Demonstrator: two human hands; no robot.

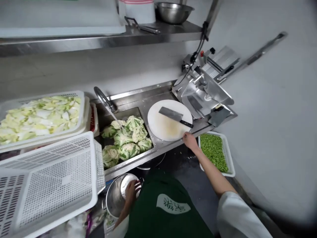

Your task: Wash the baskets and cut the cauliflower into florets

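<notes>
A round white cutting board (156, 127) lies on the steel counter, and a cleaver (170, 114) with a black handle rests flat on it. My right hand (191, 140) is at the board's near right edge, fingers closed on the rim just below the cleaver handle. Low in front of me, my left hand (131, 191) has its fingers on a white round dish (127, 181) above a steel pot (114, 195). Several heads of cabbage (128, 135) fill the sink, with water running onto them from the tap (104, 99).
A white basket (61, 178) juts in at left, below a tray of cut cabbage (42, 115). A slicing machine (205, 86) stands right of the board. Chopped greens (214, 152) fill a low basket at right. A steel shelf (99, 41) hangs above.
</notes>
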